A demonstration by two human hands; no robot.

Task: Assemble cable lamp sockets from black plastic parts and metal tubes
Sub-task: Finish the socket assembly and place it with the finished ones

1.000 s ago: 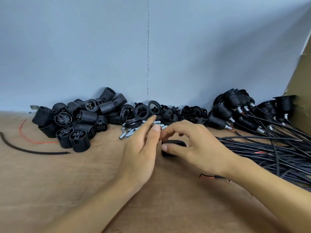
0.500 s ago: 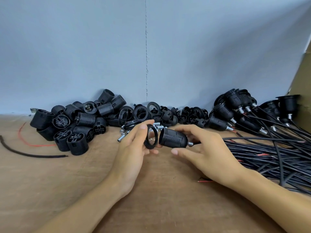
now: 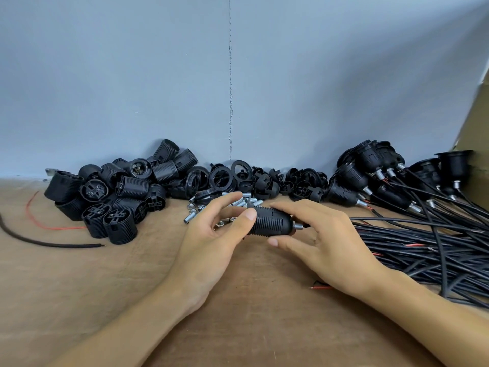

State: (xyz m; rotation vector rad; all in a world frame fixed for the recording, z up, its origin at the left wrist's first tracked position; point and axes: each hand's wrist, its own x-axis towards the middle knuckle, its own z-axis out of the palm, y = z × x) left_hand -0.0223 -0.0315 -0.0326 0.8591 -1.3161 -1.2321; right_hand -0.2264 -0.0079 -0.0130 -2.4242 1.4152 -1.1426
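I see both hands meet over the middle of the table (image 3: 132,287), just above it. The right hand (image 3: 325,234) wraps its fingers round a black socket (image 3: 270,221) that lies on its side, and a little metal tube (image 3: 299,225) sticks out of its right end. The left hand (image 3: 209,234) pinches the left end of the socket with thumb and fingers; I cannot tell if anything else is under them. I think this socket is nearly made and just needs its last bit twisted tight. Far right lies a heap of finished sockets (image 3: 383,178) with their cables (image 3: 423,250), so a lot is done. But far left sit many black shells (image 3: 119,197), then loose rings (image 3: 225,176) and spare tubes (image 3: 194,214) behind the hands, so lots are left to do
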